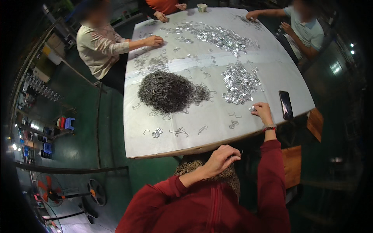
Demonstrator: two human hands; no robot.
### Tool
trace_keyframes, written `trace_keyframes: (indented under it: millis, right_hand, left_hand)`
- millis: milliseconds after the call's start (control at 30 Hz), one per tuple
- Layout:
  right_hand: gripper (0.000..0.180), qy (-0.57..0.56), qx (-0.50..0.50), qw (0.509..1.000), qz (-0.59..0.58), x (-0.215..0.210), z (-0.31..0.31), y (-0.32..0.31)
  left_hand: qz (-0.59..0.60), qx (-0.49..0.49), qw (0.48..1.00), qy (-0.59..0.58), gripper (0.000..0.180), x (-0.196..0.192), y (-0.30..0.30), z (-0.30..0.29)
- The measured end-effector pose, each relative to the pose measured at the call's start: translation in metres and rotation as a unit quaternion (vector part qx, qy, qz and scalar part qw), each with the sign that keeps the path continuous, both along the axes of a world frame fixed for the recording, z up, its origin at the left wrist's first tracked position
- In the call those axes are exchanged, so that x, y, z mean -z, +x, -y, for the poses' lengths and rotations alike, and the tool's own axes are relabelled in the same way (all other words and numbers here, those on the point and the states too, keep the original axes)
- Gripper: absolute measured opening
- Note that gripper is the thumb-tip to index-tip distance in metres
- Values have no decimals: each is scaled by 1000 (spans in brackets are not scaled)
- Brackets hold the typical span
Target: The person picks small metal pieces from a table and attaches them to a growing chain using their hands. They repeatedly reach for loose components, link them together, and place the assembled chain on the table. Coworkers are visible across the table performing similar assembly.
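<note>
My right hand [264, 112] rests at the table's right front, fingertips pinched on a small shiny silver metal piece [253, 109]. Just beyond it lies a heap of similar silver metal pieces [241, 83]. My left hand [222, 160] hovers above my lap, off the table's front edge, with its fingers curled together. A tiny dark bit shows by its fingertips, too small to make out. Left of centre on the table is a large dark pile of thin bent wire hooks [166, 92]. Some loose wire hooks [234, 123] lie between my hands and the heaps.
Around the white-covered table [175, 141], three people sit handling small parts. A black phone [286, 105] lies at the right edge. More silver pieces [221, 37] spread across the far side, near a paper cup [202, 7]. A fan [49, 189] stands at lower left, a wooden stool [291, 166] at right.
</note>
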State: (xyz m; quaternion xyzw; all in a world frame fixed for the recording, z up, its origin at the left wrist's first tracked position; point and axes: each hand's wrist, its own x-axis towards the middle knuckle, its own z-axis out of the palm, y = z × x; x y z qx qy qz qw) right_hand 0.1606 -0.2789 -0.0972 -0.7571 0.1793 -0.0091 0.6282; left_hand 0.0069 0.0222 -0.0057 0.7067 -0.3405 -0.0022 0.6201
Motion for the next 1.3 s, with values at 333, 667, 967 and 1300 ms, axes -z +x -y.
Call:
trace_keyframes:
  millis: [333,667,967,1300]
  right_hand:
    - [24,-304,-13,946,111,9,-6,-2]
    - [18,-154,-14,983,99,-7,-15,1]
    - [23,-25,28,995,89,-36,-30,-8]
    - [18,203,-10,972,115,-79,-91,-125]
  left_hand:
    - [-31,33,999,25,12,3,3,7]
    - [-39,36,998,14,14,2,-2,8]
    - [-10,29,999,-13,12,0,0,7]
    - [-3,0,1000,3,15,2,-1,8]
